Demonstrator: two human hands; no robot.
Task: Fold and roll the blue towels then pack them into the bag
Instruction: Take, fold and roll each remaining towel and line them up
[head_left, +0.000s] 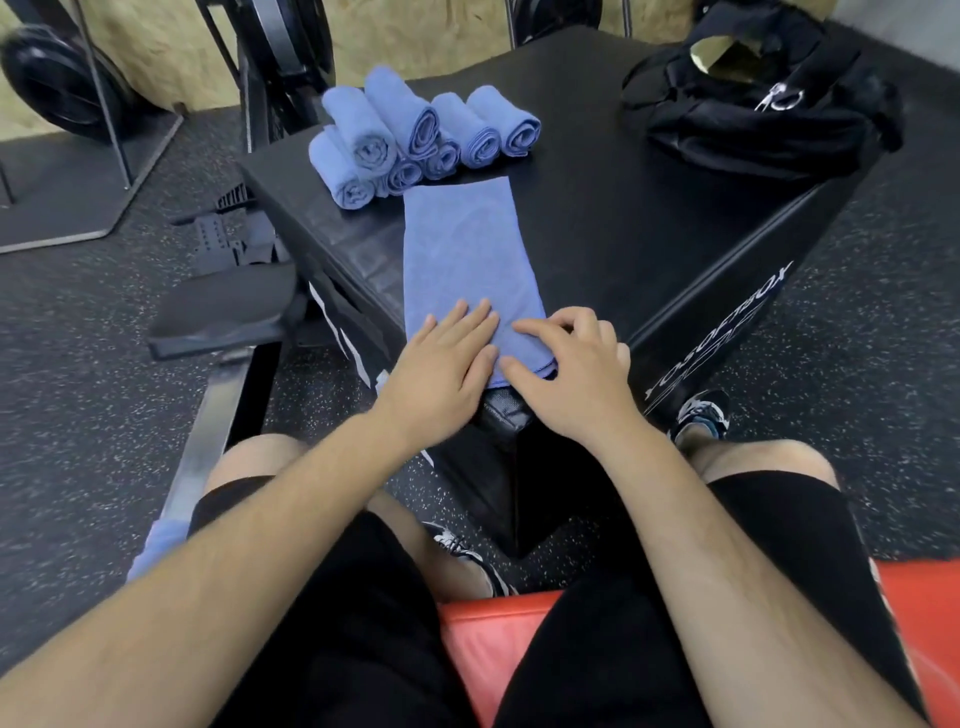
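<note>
- Speckled black rubber floor (78, 364) fills the gym space I am looking down on, with a black padded box (623, 208) standing right in front of the person's knees.
- On my feed, a folded towel (462, 249) lies flat as a long blue strip on top of the box, its near end at the corner closest to the person.
- I see the left hand (447, 358) laid flat on the near left part of that strip, fingers straight and close together, palm down.
- I see the right hand (571, 374) just beside it at the near right corner, fingers curled, thumb and forefinger pinching the towel's near edge.
- Both hands sit side by side, nearly touching, with a narrow band of towel between them.
- Beyond the far end of the strip, the rolled towels (415, 135) are stacked in a small pile on the box's far left part.
- At the far right of the box top I see the black bag (753, 119), its mouth gaping open, well apart from the towels.
- Beside the person's left leg I make out another piece of blue cloth (156, 545), blurred.
- Under the person is a red cushion (483, 639).
</note>
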